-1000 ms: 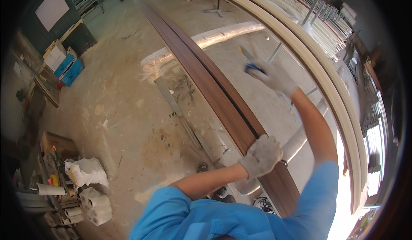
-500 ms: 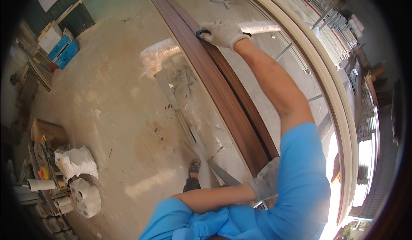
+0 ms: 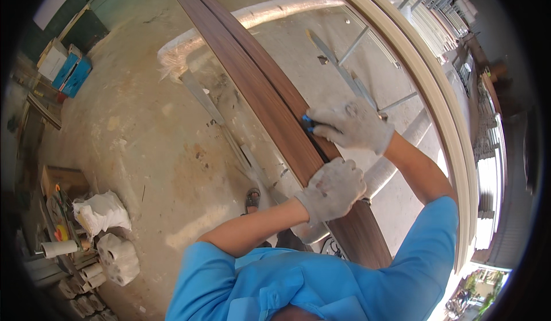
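Observation:
Two long brown wood-grain boards (image 3: 252, 94), with a dark gap between them, run from the upper left down to my body. My right hand (image 3: 357, 127), in a pale work glove, pinches a small blue-and-black tool (image 3: 308, 123) against the boards near that gap. Just nearer to me, my gloved left hand (image 3: 333, 190) lies across the boards with its fingers curled over them. The tool's working end is hidden by the glove and the boards.
Long beige profiles (image 3: 427, 71) curve along my right. Under the boards stand metal supports (image 3: 204, 98) and a plastic-wrapped roll (image 3: 270, 11). On the floor at left are a blue box (image 3: 72, 75), a white sack (image 3: 103, 213) and wrapped rolls (image 3: 117, 259).
My right hand has come back toward me along the boards with the blue-and-black tool. My left hand has moved forward from beside my body onto the boards.

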Tool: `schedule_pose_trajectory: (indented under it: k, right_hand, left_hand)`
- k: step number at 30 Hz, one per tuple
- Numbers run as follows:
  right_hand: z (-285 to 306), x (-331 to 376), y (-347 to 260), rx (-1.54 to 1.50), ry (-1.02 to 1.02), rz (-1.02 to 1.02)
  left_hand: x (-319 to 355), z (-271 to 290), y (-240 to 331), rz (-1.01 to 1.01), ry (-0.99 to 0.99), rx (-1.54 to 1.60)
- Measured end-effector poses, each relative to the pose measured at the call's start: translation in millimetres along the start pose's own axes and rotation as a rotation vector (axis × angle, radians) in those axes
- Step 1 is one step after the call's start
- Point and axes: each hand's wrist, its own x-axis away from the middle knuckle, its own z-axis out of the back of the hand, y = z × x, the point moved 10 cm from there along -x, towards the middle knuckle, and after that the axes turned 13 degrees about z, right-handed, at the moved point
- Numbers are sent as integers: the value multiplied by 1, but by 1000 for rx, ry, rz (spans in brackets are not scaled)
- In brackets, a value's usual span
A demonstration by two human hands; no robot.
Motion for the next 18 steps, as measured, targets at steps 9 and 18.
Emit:
schedule_pose_trajectory:
  k: [9, 18]
  right_hand:
    - [-25, 129, -6, -992, 185, -450]
    - [-44, 309, -99, -912, 3, -824]
  left_hand:
    - [3, 11, 6, -23, 180, 12]
    - [0, 9, 9, 55, 145, -92]
